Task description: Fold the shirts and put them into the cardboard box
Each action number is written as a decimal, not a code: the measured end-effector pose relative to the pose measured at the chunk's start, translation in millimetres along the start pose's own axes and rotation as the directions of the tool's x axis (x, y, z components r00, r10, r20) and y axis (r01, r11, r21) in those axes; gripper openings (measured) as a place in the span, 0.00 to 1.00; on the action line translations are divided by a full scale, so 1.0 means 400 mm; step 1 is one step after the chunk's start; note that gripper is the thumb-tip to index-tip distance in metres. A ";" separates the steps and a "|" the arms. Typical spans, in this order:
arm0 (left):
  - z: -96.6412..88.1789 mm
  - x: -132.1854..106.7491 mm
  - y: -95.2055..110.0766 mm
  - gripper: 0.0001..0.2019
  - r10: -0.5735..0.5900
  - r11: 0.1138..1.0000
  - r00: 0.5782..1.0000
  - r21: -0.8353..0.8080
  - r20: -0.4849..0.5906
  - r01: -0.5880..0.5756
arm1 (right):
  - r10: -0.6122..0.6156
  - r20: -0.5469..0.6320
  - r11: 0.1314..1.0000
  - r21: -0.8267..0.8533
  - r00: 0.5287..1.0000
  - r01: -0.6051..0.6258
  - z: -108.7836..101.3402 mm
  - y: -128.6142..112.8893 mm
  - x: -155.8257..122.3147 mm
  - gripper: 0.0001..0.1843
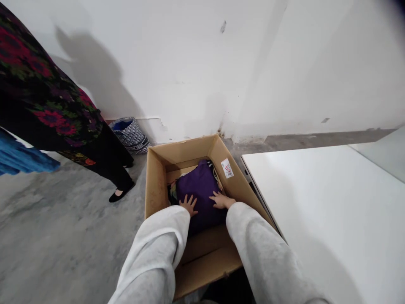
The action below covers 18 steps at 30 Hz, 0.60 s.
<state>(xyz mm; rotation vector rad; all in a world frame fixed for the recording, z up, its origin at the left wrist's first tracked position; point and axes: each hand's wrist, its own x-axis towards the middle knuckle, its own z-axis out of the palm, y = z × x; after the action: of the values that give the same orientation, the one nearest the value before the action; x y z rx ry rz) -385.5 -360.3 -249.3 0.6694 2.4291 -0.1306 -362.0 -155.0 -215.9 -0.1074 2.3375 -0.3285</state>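
An open cardboard box [158,177] stands on the concrete floor in front of me. A folded purple garment [201,185] lies on top of other clothes inside it. My left hand [189,204] rests flat on the garment's near left side, fingers spread. My right hand [221,199] lies flat on its near right side, fingers stretched out. Both arms wear light grey sleeves. Neither hand grips anything.
A white table [322,211] stands right beside the box. Another person in a dark flowered dress [47,97] and black shoes stands at the left. A patterned bag [131,134] sits against the white wall behind. Blue cloth [19,156] shows at the far left.
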 end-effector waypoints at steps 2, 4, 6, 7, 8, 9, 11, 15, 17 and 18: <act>0.034 0.008 -0.002 0.36 -0.018 1.000 1.000 0.015 -0.014 0.018 | 0.032 0.072 0.999 -0.041 0.997 -0.029 0.024 -0.004 0.005 0.42; 0.061 0.015 -0.003 0.36 -0.031 0.999 0.999 0.027 -0.034 0.032 | 0.074 0.111 0.995 -0.078 0.991 -0.066 0.048 -0.013 0.011 0.44; 0.082 0.023 -0.003 0.36 -0.037 0.999 0.998 0.036 -0.049 0.039 | 0.112 0.125 0.989 -0.110 0.986 -0.098 0.066 -0.022 0.017 0.43; 0.090 0.027 -0.003 0.36 -0.039 0.998 0.998 0.039 -0.055 0.041 | 0.126 0.126 0.986 -0.121 0.984 -0.110 0.072 -0.025 0.019 0.43; 0.098 0.032 -0.004 0.36 -0.040 0.998 0.997 0.042 -0.062 0.042 | 0.136 0.125 0.984 -0.130 0.983 -0.119 0.076 -0.027 0.020 0.43; 0.104 0.037 -0.005 0.36 -0.041 0.998 0.997 0.044 -0.069 0.044 | 0.141 0.124 0.983 -0.135 0.982 -0.124 0.077 -0.029 0.021 0.43; 0.113 0.046 -0.007 0.36 -0.042 0.998 0.996 0.049 -0.082 0.047 | 0.141 0.125 0.983 -0.136 0.982 -0.123 0.073 -0.029 0.021 0.43; 0.115 0.056 -0.010 0.36 -0.034 0.997 0.995 0.071 -0.090 0.040 | 0.131 0.109 0.987 -0.104 0.985 -0.120 0.058 -0.034 0.008 0.43; 0.110 0.056 -0.012 0.36 -0.020 0.996 0.996 0.090 -0.088 0.028 | 0.132 0.078 0.989 -0.074 0.988 -0.127 0.057 -0.040 -0.003 0.42; 0.107 0.056 -0.014 0.36 -0.009 0.995 0.996 0.101 -0.088 0.018 | 0.133 0.058 0.990 -0.055 0.989 -0.129 0.057 -0.044 -0.010 0.42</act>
<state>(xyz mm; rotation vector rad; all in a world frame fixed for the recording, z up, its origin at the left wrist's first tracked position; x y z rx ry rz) -380.7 -365.9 -297.5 0.7175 2.5252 -0.2368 -343.5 -175.8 -224.0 0.0113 2.2790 -0.1972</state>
